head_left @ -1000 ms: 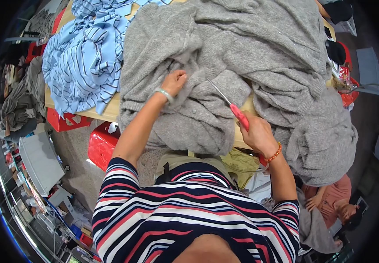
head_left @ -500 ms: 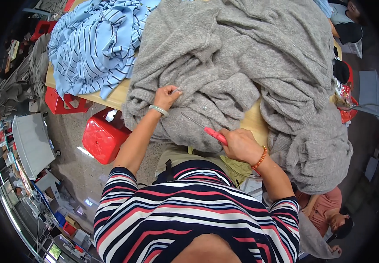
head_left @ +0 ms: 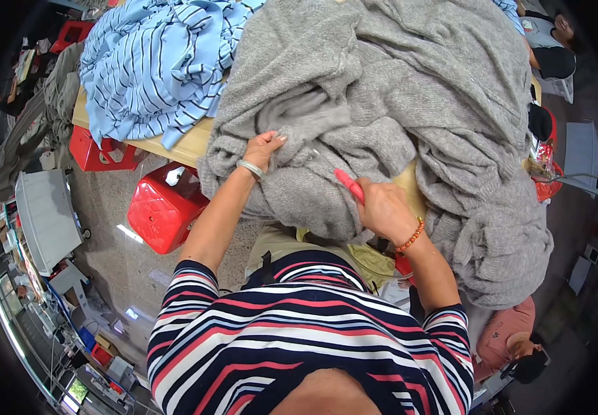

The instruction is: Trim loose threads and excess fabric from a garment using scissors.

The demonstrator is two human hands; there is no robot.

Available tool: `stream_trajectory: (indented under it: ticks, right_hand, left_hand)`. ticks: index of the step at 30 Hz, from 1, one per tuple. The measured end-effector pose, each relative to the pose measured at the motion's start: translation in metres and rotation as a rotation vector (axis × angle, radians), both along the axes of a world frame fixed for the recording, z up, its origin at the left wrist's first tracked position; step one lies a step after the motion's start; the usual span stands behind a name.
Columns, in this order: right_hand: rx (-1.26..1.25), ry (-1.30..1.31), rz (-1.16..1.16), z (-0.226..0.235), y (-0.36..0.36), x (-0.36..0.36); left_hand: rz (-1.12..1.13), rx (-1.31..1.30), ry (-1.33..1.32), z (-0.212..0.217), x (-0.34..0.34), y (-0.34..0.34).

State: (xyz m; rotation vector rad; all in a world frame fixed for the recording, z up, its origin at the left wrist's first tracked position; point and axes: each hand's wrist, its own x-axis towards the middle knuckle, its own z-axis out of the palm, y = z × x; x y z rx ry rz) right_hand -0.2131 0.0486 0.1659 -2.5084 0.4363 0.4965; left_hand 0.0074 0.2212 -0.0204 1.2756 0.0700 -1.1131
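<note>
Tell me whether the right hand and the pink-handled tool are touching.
Touching. The head view shows the right hand wrapped around the pink-handled tool, part of which juts out beyond the grip.

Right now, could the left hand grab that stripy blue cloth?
Probably yes: only folds of grey knit and a strip of table lie between the left hand and the blue striped cloth.

The left hand [head_left: 263, 149] has moved left and nearer over the grey cloth [head_left: 444, 76]; a fold [head_left: 313, 117] just beyond it has shifted and blurs. The right hand [head_left: 385, 209] has come left, its pink tool [head_left: 349, 185] angled farther away than half a second ago. At far right, a person [head_left: 542, 31] shows more fully.
</note>
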Motion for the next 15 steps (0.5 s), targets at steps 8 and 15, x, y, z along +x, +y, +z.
stream_trajectory:
  ticks: [8,15]
  right_hand:
    - [-0.045,-0.031,-0.045,0.004,0.003,0.003]
    - [-0.010,-0.016,0.003,-0.002,0.005,0.008]
  left_hand:
    - [0.043,0.096,-0.101,-0.018,0.001,0.001]
    - [-0.071,0.038,-0.080,-0.009,0.002,0.001]
